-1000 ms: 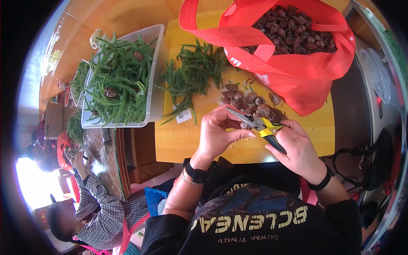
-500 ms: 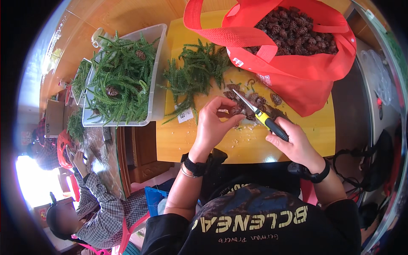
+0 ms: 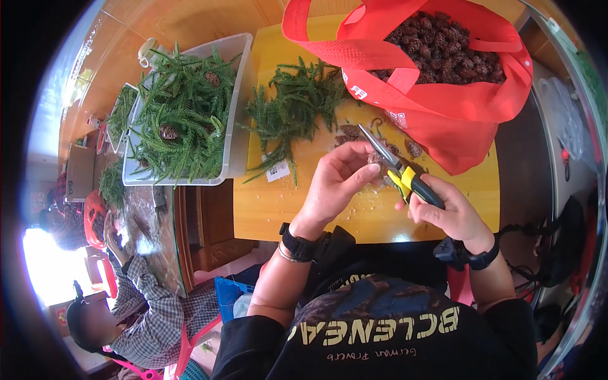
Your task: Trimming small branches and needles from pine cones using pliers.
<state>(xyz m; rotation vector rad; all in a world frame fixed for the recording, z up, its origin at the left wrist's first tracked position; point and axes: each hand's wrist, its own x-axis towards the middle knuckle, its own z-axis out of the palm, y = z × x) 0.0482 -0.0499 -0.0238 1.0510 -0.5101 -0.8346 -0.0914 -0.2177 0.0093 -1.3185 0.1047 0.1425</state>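
Observation:
Between the thumb and fingers of my left hand (image 3: 339, 183) is a small brown pine cone (image 3: 375, 161), mostly covered by the fingertips. My right hand (image 3: 446, 212) grips long-nose pliers (image 3: 415, 185) with yellow and black handles, and the handles are spread apart. The metal jaws slant up and left right beside the held cone; whether they touch it I cannot tell. Just beyond both hands, loose pine cones (image 3: 348, 134) lie among brown scraps on the yellow table (image 3: 285, 212).
A red bag (image 3: 456, 136) full of pine cones stands at the far right. Green artificial fir sprigs (image 3: 294, 98) lie beside a clear plastic bin (image 3: 237, 142) holding more sprigs with cones. To the left, a co-worker in a checked shirt (image 3: 149, 320) sits at another table.
My left hand has shifted right with its cone, up against the pliers. The plier handles have spread, showing a second yellow grip. The co-worker's hands have moved slightly.

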